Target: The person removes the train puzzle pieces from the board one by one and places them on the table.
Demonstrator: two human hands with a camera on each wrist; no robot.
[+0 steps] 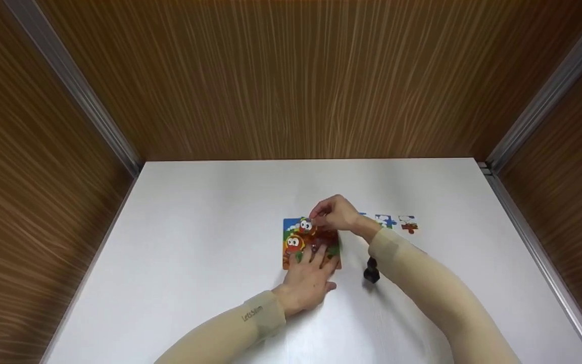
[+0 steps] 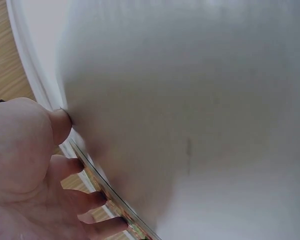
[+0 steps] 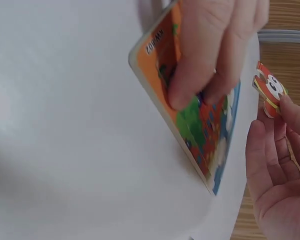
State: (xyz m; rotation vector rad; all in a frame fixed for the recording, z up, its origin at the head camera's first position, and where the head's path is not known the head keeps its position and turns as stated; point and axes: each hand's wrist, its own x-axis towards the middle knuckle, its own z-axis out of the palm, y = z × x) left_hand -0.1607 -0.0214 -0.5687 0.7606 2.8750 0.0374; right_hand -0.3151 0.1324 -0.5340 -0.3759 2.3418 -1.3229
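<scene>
A colourful cartoon jigsaw puzzle board [image 1: 287, 235] lies flat on the white table. My left hand [image 1: 307, 285] rests on its near part with fingers spread, covering some of the picture. In the left wrist view, the fingertips [image 2: 97, 199] touch the board's surface while the thumb stays off its edge. Above the board's far edge, my right hand [image 1: 339, 215] pinches a puzzle piece [image 3: 271, 90] showing a red face with white eyes. A thin edge of something [image 3: 295, 156] shows among the right hand's lower fingers; I cannot tell what it is.
Loose puzzle pieces [image 1: 408, 223] lie in a row right of the board, one partly behind the right wrist. Beside the right forearm sits a small black faceted object [image 1: 371, 274]. Brown wood-grain panels [image 1: 301, 81] enclose the white table [image 1: 195, 242] at back and sides.
</scene>
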